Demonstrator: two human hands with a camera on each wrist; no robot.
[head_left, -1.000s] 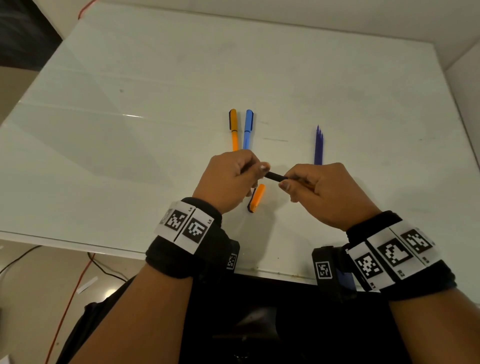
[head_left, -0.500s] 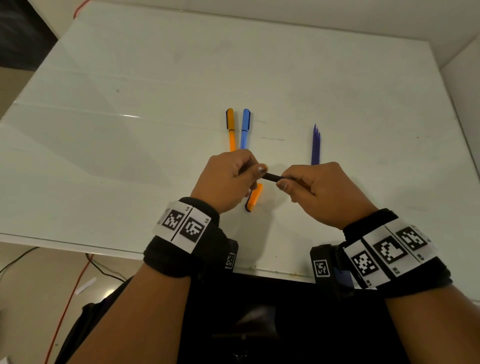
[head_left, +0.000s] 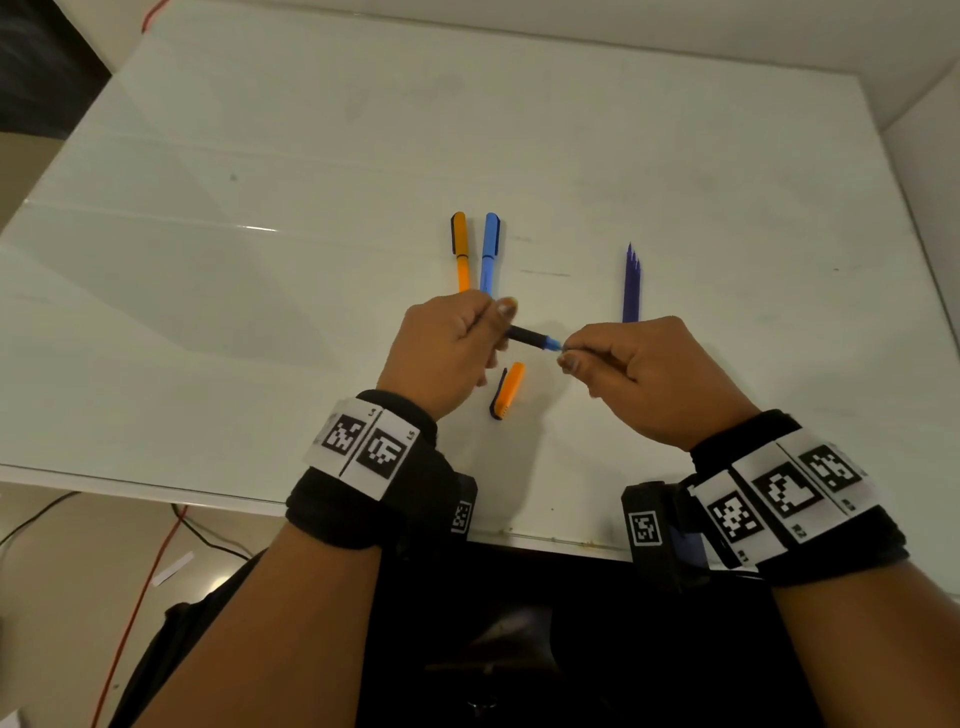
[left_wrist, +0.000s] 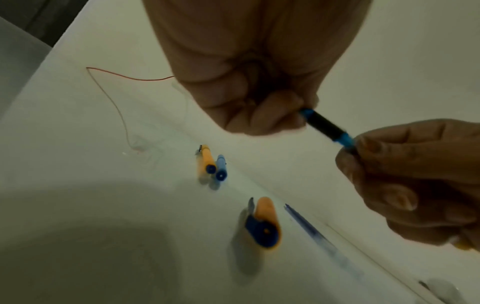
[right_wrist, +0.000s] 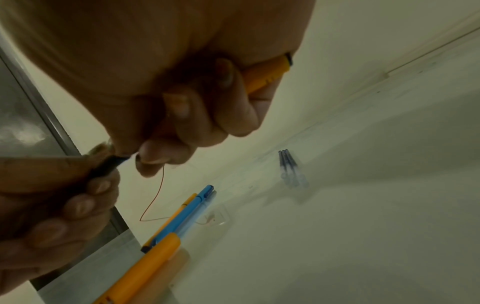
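Both hands are raised over the white table (head_left: 260, 364) and share one pen. My left hand (head_left: 498, 322) pinches a black pen section with a blue collar (head_left: 532, 338), which shows clearly in the left wrist view (left_wrist: 324, 127). My right hand (head_left: 569, 353) grips the orange barrel (right_wrist: 267, 74), and its fingertips meet the blue end. A loose orange cap (head_left: 508, 389) lies on the table below the hands. Most of the barrel is hidden inside the right fist.
A capped orange pen (head_left: 460, 249) and a blue pen (head_left: 491, 249) lie side by side beyond the hands. Dark blue refills (head_left: 631, 283) lie to their right. A thin red wire (left_wrist: 109, 90) crosses the far left. The table's near edge (head_left: 156, 488) runs under my wrists.
My hands have drawn apart. More of the black section shows between them, and its blue collar has come out of the right hand's grip.
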